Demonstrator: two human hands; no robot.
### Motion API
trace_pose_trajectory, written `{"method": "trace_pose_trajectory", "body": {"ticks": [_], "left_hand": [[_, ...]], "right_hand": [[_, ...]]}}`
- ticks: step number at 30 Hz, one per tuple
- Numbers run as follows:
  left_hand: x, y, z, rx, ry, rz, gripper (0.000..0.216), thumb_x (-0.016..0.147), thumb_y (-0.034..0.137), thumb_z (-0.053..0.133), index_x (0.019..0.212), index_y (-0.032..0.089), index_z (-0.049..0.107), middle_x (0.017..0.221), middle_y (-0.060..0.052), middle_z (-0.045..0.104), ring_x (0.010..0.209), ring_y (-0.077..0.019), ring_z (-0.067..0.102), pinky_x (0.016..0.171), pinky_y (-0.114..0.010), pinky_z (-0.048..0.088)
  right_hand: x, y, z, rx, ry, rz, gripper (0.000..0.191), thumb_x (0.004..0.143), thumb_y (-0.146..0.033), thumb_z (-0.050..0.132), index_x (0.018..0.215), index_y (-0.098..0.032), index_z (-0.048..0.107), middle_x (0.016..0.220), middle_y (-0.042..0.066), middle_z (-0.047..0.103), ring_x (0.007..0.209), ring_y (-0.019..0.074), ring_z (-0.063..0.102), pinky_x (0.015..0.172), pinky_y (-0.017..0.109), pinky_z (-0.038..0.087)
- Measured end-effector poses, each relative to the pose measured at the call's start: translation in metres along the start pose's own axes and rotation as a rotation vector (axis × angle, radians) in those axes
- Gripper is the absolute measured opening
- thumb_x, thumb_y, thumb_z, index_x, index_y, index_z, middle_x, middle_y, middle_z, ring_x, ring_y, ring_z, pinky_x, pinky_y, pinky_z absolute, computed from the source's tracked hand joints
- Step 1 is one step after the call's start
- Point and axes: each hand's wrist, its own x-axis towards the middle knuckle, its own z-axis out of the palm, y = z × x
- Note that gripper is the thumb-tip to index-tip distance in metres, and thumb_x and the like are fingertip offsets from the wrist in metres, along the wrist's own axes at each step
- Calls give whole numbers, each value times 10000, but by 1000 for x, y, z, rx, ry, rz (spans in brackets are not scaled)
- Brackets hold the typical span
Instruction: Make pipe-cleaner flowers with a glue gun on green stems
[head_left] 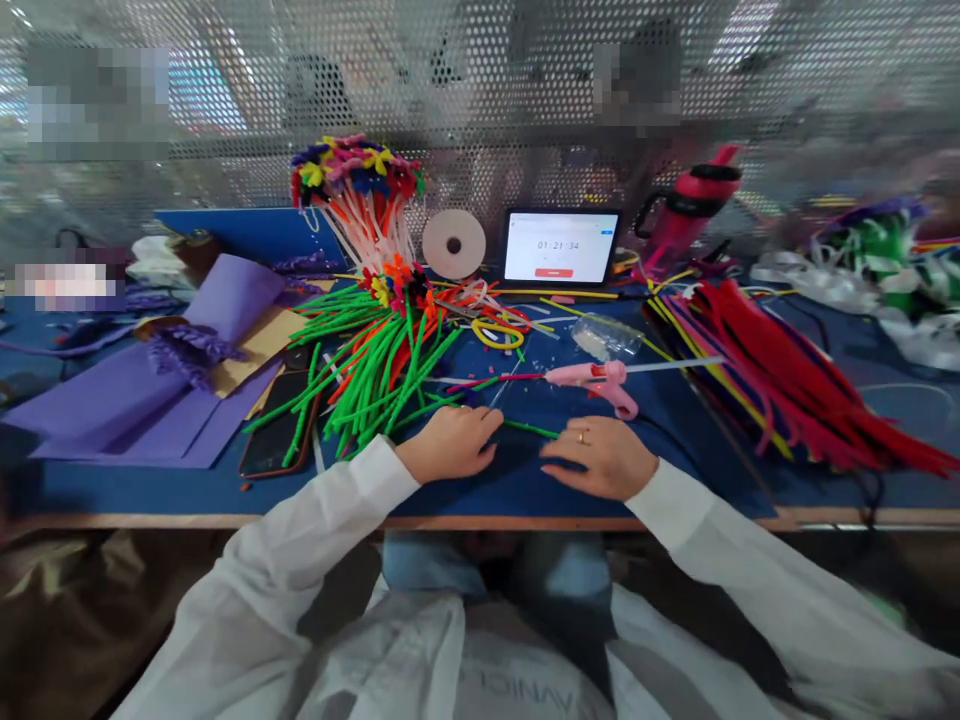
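My left hand (457,443) rests near the table's front edge with its fingers bent and closed around one end of a green pipe cleaner (529,429). The stem runs across to my right hand (604,457), whose fingers lie over its far end, with the thumb spread apart from them. Just beyond my right hand lies a pink hot glue gun (592,376) on its side, a long white glue stick (675,365) protruding from its rear. Left of my hands is a large pile of green pipe cleaners (382,385). A bunch of colourful pipe-cleaner flowers (360,170) lies behind it.
Purple paper sheets (150,410) and a phone (274,430) lie left. At the back are a white ribbon roll (454,244), a tablet timer (561,248) and a pink bottle (690,215). Red pipe cleaners (810,385) lie right, near a dark cord (675,445).
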Motion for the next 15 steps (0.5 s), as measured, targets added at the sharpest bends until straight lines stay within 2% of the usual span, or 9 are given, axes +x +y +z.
{"method": "trace_pose_trajectory", "body": {"ticks": [6,8,10,15], "left_hand": [[1,-5,1,-41,9,-5,146,789,205,489,933,187,493,857,-37,652,722,-204,644,553,-290,406],[1,-9,1,-50,7,-10,143,780,192,495,923,191,495,841,-28,655,716,-196,640,555,-283,399],[2,-10,0,-51,11,-22,119,800,193,475,916,187,502,843,-35,656,718,-193,637,564,-281,396],[1,-9,-3,-51,10,-27,185,860,350,464,892,178,524,852,-49,651,723,-193,630,572,-275,394]], "right_hand": [[-5,13,5,-51,305,397,169,857,-313,555,913,-225,688,712,22,685,727,164,619,775,316,465],[-9,17,5,-72,386,490,189,863,-320,534,864,-214,690,713,33,687,703,165,619,763,319,474],[-13,20,5,-75,398,536,211,860,-340,531,804,-213,690,683,25,684,621,144,605,673,283,478],[-17,22,9,-59,269,510,216,847,-373,557,763,-227,693,595,-9,655,536,113,579,568,238,425]]}}
